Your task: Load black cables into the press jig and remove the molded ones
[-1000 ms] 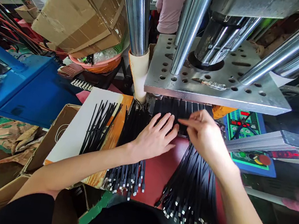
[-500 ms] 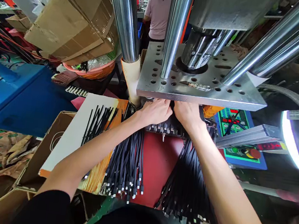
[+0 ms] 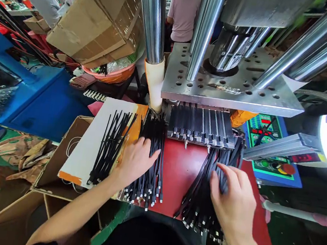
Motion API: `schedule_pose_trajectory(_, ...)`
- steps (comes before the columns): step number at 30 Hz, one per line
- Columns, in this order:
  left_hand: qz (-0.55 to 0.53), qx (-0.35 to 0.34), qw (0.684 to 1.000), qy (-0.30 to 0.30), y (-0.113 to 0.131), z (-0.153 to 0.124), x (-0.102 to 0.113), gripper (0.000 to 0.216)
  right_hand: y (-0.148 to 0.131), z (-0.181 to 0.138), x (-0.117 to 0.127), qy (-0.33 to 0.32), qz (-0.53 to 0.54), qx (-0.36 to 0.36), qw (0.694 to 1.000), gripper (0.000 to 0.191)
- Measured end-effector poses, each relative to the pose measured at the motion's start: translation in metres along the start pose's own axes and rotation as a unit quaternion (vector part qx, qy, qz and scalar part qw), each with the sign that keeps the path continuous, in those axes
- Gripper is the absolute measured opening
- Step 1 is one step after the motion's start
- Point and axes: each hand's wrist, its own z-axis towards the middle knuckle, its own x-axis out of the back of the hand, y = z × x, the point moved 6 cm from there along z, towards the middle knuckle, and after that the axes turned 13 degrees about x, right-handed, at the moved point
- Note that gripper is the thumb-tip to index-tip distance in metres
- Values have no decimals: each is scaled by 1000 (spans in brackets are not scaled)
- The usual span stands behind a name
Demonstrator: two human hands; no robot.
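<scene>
Cables (image 3: 151,153) in 2 limp bundles

Both lie on the red mat (image 3: 179,173) before the press fixture (image 3: 201,125). Left hand (image 3: 136,161) rests flat, fingers spread, on 1; right hand (image 3: 232,206) digs into the other, pinch unclear. Light, floppy, slippery: likely best grasped mid-length.

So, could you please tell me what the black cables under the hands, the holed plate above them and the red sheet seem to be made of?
Black cables: likely rubber or plastic jackets, matte and bending, with shiny metal-looking plug tips.
Perforated plate: bare metal, probably steel or aluminium, brushed grey with drilled holes.
Red sheet: smooth, matte; plastic or rubber, unclear.
</scene>
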Motion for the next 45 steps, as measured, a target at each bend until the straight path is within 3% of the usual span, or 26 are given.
schedule_pose_trajectory(2, 30, 29, 996, -85, -7, -11, -16, 25, -7, -28, -8, -59, -52, -63, 995, 53)
schedule_pose_trajectory(5, 10, 39, 992, -118, -8, -10, -21, 24, -14, -47, -29, -151, -95, -68, 982, 58)
schedule_pose_trajectory(8, -38, 34, 993, -110, -12, -5, -12, 33, -5, -48, -36, -150, -62, -74, 984, 58)
schedule_pose_trajectory(11, -196, 25, 974, -110, -18, -8, 0, 38, 9, -45, -20, -87, 41, -130, 987, 59)
schedule_pose_trajectory(13, -336, 29, 924, -178, -15, -19, -1, 39, 7, -43, -3, -38, 155, -172, 972, 56)
schedule_pose_trajectory(15, -457, 39, 841, -286, -2, -36, -8, 43, -12, -41, 9, -22, 289, -180, 940, 47)
schedule_pose_trajectory(18, -562, 41, 729, -389, 25, -67, -17, 56, -59, -34, 18, -39, 428, -121, 895, 37)
schedule_pose_trajectory(21, -597, 26, 685, -417, 44, -90, -22, 57, -88, -30, 20, -61, 479, -58, 874, 43)
schedule_pose_trajectory(24, -589, -1, 696, -411, 49, -102, -27, 46, -87, -31, 15, -145, 516, -54, 842, 43)
schedule_pose_trajectory(27, -556, -61, 742, -369, 48, -110, -33, 36, -71, -34, 11, -217, 565, -118, 787, 36)
schedule_pose_trajectory(31, -482, -125, 794, -350, 44, -122, -46, 29, -53, -34, 3, -144, 619, -259, 727, 49)
schedule_pose_trajectory(33, -434, -166, 804, -371, 42, -127, -48, 34, -54, -32, -2, -106, 612, -278, 733, 52)
schedule_pose_trajectory(36, -375, -210, 815, -389, 41, -122, -34, 35, -61, -28, -5, -75, 587, -242, 769, 50)
schedule_pose_trajectory(38, -389, -170, 831, -360, 40, -104, -16, 14, -66, -26, -6, -70, 582, -210, 782, 46)
schedule_pose_trajectory(41, -466, -121, 835, -266, 45, -71, 17, 33, -75, -27, -8, -77, 577, -167, 796, 38)
schedule_pose_trajectory(45, -473, -193, 825, -243, 67, -51, 40, 23, -76, -30, -5, -32, 532, -146, 833, 44)
